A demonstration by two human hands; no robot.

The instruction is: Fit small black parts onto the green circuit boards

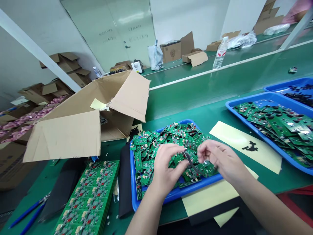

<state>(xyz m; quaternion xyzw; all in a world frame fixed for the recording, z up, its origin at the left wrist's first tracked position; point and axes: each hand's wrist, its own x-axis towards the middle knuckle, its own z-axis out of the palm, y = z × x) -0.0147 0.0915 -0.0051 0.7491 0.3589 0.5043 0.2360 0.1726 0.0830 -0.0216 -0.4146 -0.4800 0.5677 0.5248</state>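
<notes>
My left hand (166, 164) is closed, with a thin dark strip (192, 164) pinched between thumb and index finger. The strip slants down to the right; whether it is a board seen edge-on or a piece of tape, I cannot tell. Close to its right side, my right hand (221, 160) has its fingers curled together, slightly blurred, and what they hold is hidden. Both hands are over a blue tray (134, 192) heaped with small green circuit boards (146, 147). Cream backing paper (210, 195) lies under the tray's front edge.
Uncut board panels (90, 192) are stacked at left, near blue-handled pliers (29, 213) and an open cardboard box (66, 137). At right, black pieces (250, 146) stick to a cream sheet (225, 130) beside another board-filled blue tray (259, 129). A water bottle (220, 54) stands behind.
</notes>
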